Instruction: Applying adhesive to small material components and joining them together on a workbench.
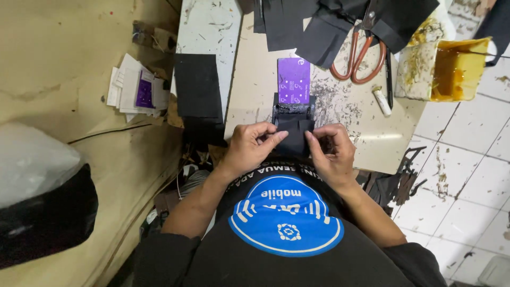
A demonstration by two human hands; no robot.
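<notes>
My left hand (249, 146) and right hand (330, 151) both pinch the near end of a black piece (294, 133) on the board (255, 85), fingers closed on it. A purple card (294, 81) touches its far end; scissors (361, 56) lie far right.

Flat purple plastic card (294, 79), white-dotted; small black leather piece (294, 133); orange-handled metal scissors (361, 56); yellow glue-stained square tin (451, 69); beige, scuffed tabletop (260, 85).

Black short-sleeved t-shirt (319, 255); round blue chest print (286, 222) with white lettering and emblem; bare forearms
</notes>
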